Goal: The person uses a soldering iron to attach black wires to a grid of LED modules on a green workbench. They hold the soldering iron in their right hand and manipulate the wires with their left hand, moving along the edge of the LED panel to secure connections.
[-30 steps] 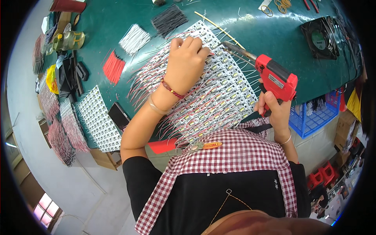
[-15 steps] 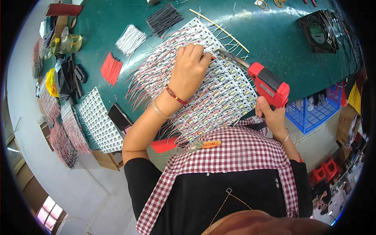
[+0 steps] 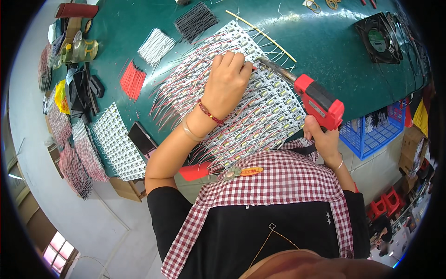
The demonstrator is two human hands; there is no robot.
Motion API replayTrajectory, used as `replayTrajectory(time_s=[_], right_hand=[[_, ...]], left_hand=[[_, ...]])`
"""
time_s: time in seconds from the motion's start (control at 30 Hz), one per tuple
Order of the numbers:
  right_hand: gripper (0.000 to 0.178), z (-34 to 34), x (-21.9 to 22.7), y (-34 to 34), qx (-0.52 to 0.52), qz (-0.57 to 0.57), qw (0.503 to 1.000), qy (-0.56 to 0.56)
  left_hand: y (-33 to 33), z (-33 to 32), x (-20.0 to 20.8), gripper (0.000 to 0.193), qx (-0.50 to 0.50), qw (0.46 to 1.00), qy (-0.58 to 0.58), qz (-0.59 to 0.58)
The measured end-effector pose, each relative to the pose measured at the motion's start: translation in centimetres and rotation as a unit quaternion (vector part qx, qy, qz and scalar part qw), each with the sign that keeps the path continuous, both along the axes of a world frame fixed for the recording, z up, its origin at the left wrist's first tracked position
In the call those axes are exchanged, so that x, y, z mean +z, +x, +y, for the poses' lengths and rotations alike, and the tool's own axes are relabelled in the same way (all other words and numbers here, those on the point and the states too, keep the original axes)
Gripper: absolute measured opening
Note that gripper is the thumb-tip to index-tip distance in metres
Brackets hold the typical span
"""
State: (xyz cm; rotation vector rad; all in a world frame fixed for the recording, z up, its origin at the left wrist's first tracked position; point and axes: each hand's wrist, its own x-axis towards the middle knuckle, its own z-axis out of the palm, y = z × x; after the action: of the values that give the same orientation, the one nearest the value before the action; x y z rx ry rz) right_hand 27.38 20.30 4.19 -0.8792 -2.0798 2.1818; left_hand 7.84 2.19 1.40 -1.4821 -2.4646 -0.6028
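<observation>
A white panel of small circuit boards (image 3: 278, 123) lies on the green table, with rows of red and white wires standing out from it. My left hand (image 3: 227, 79) is over its upper middle, fingers curled and pinched. A short red piece, apparently a wire (image 3: 253, 69), shows at those fingertips; the rest is hidden under the hand. In my right hand (image 3: 323, 139) is a red and black soldering gun (image 3: 320, 102), gripped by its handle. Its metal tip points up and left and meets the panel just right of my left fingertips.
Bundles of red wires (image 3: 133, 81), white wires (image 3: 156, 47) and black wires (image 3: 195, 22) lie beyond the panel's left side. A thin yellow stick (image 3: 262, 36) rests along its far edge. At right are a black fan (image 3: 378, 38) and a blue crate (image 3: 371, 130). Another board panel (image 3: 120, 144) lies left.
Almost nothing differs. Both hands and the soldering gun hold nearly the same place, with only a slight shift of the left hand.
</observation>
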Motion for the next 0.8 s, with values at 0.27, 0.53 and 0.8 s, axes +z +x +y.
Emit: replayTrajectory(time_s=[0.27,0.53,0.8], right_hand=[[0.015,-0.1,0.5,-0.2,0.006,0.012,1.000,-0.003],[0.021,0.3,1.0,0.8,-0.023,0.044,0.996,-0.076],[0.042,0.8,0.1,2.8,-0.007,0.078,0.996,-0.049]], left_hand=[[0.1,0.1,0.3,0.015,-0.001,1.000,-0.009,0.009],[-0.4,0.0,0.6,0.010,-0.007,0.999,-0.018,0.035],[0.9,-0.4,2.7,0.019,0.001,0.997,0.048,-0.056]])
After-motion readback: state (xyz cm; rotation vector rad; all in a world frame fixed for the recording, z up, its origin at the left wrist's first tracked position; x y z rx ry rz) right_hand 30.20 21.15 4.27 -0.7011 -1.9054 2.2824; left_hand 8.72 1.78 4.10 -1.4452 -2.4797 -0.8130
